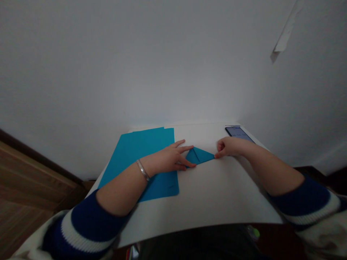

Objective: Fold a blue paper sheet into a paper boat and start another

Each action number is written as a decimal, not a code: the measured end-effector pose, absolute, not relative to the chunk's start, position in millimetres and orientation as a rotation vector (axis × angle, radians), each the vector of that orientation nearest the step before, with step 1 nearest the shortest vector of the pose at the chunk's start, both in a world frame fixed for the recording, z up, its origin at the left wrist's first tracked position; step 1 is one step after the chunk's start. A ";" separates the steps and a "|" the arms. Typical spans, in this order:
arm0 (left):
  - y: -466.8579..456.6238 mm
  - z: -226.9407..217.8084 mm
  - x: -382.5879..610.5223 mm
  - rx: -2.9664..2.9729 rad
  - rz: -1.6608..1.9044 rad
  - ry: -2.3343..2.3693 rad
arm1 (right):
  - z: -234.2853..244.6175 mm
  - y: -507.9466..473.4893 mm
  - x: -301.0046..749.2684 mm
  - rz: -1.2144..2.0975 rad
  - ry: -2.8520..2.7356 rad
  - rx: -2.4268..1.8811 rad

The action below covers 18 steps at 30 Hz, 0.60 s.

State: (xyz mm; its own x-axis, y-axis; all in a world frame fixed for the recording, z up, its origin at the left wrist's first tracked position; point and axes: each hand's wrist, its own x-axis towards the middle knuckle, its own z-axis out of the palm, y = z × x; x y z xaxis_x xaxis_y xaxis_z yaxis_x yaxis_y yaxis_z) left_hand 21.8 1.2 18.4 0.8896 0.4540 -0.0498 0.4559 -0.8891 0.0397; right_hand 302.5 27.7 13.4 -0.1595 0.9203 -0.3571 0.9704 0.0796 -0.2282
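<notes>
A small piece of folded blue paper lies on the white table, kite-like in outline, with a crease or flap edge across its left part. My left hand rests over its left end, fingers spread, the fingertips touching its upper and lower edges. At the pointed right end, my right hand pinches the tip between thumb and curled fingers. Larger blue sheets lie under and beside my left wrist, partly hidden by the forearm.
A phone with a lit screen lies at the table's back right, partly behind my right wrist. The white table meets a pale wall at the back. Wooden panelling stands at the left.
</notes>
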 end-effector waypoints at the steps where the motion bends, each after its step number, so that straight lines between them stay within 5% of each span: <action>1: 1.7 18.9 21.2 2.996 -0.065 0.702 | 13.1 27.9 302.8 -0.642 2.207 1.966; 18: -3.8 23.2 24.2 2.895 0.226 0.935 | 9.9 16.1 285.2 -0.558 2.713 1.764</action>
